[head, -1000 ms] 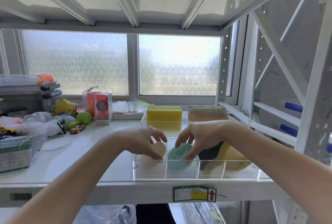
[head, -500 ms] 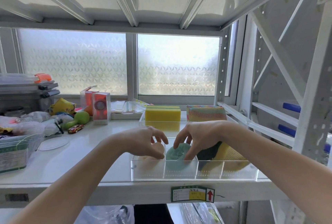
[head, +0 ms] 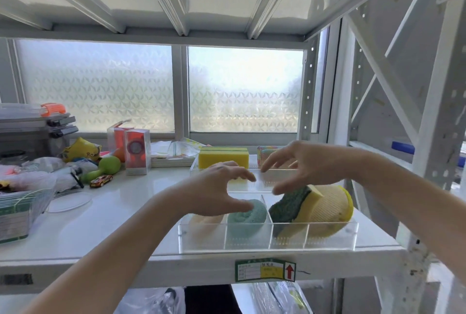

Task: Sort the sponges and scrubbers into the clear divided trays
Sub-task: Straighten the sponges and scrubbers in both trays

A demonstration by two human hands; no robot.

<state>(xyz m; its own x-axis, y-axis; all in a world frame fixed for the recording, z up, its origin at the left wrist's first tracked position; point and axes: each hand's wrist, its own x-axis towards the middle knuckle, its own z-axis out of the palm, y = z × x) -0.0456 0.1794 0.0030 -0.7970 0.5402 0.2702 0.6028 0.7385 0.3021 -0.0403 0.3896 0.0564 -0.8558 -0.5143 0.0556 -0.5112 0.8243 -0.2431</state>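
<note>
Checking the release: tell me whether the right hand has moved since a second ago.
Yes. The right hand has lifted up, out of the front tray, away from the teal sponge.

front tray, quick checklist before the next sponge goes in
1. Left hand free: ok, fingers spread, nothing held.
2. Right hand free: ok, open above the trays.
3. Teal scrubber seated in its compartment of the front tray: ok.
4. Peach sponge in the leftmost compartment: ok, partly hidden by the left hand.
5. Green-and-yellow sponge seated flat: not ok, it leans tilted.
6. Yellow mesh scrubber inside the walls: cannot tell.
</note>
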